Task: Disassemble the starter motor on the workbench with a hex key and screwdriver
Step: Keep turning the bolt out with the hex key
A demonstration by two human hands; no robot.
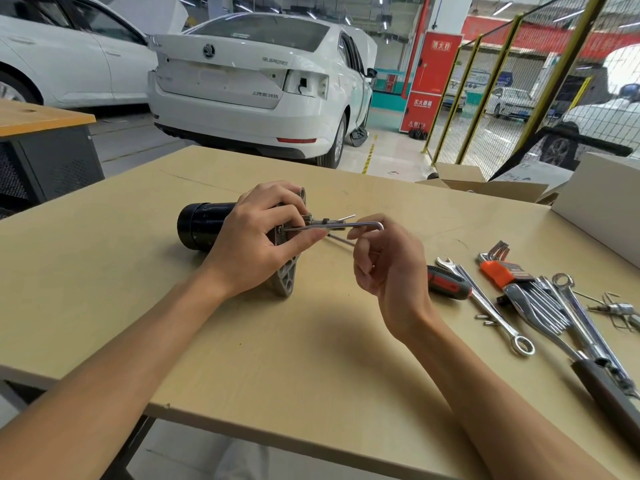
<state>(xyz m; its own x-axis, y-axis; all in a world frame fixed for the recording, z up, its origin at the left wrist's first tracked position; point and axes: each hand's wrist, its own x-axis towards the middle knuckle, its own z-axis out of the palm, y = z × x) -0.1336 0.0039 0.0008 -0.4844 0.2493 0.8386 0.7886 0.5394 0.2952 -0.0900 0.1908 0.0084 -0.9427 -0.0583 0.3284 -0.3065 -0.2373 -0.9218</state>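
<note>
The starter motor point(199, 225) lies on its side on the workbench point(277, 341), black cylinder to the left, grey metal flange point(285, 278) facing right. My left hand point(263, 240) grips the motor at the flange, thumb and fingers beside a bolt head. A silver L-shaped hex key point(346, 225) runs from that bolt to the right. My right hand point(384, 261) pinches the bent end of the hex key with curled fingers. A red and black screwdriver point(448, 283) lies on the bench just right of my right hand.
Several wrenches point(485, 306), an orange hex key set point(502, 271) and small loose parts point(616, 308) lie at the right. Cardboard boxes point(485, 185) and a white box point(606, 202) stand at the back right. A white car point(259, 81) is parked behind the bench.
</note>
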